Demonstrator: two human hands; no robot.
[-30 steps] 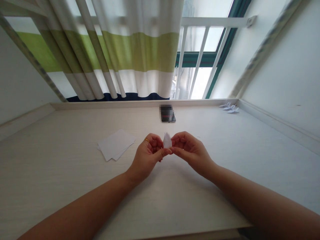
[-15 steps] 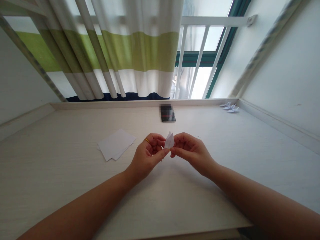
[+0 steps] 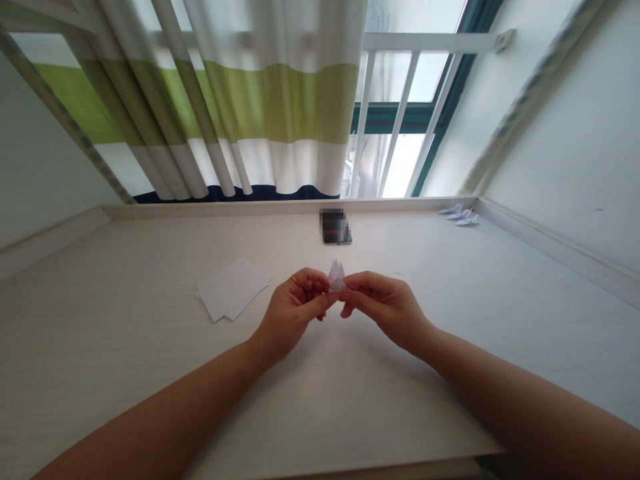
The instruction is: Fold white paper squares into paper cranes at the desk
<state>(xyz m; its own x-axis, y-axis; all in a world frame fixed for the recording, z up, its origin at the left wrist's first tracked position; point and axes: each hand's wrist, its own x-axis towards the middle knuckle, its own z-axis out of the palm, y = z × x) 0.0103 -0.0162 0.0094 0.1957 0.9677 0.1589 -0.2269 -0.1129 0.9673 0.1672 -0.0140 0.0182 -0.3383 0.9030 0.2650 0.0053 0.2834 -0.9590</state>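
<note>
A small folded piece of white paper is held above the middle of the table, its narrow points standing upward and a flap folded across its lower front. My left hand pinches its left side between thumb and fingers; a gold ring is on one finger. My right hand grips the lower right side the same way. The two thumb tips nearly meet at the paper's bottom edge. Fingers partly hide the lower sides of the paper.
Left of my hands lies a small stack of white paper sheets. A dark phone-like object, partly pixelated, lies near the back ledge. Several folded white paper pieces sit in the far right corner. Behind are a curtain and white railing.
The paper's upper part has opened from one broad shape into separate points, and a flap now shows at its lower front. My right fingers have shifted slightly lower. Other objects stay put.
</note>
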